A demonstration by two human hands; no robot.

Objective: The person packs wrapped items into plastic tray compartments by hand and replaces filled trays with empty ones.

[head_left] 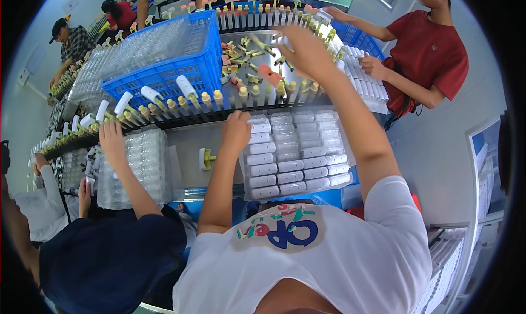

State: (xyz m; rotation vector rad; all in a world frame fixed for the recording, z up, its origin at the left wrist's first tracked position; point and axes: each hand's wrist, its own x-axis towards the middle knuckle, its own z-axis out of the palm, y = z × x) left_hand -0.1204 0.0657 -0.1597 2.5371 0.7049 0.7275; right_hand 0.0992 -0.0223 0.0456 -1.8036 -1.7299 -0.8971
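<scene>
My right hand reaches over the metal middle of the line, blurred by motion, its fingers apart. Just left of its fingertips is a smeared yellow-green clip; I cannot tell whether they touch. Beneath it, a blurred salmon clip shows near the row of yellow-topped posts. My left hand is curled at the far left corner of a clear plastic tray, beside its white oblong caps. Whatever its fingers hold is hidden. Several caps fill the tray's near and left slots.
A blue crate of clear trays stands left of loose clips. A green-and-white clip lies on the bench. At my left, a co-worker's hand reaches toward the posts. Another person in red works at far right.
</scene>
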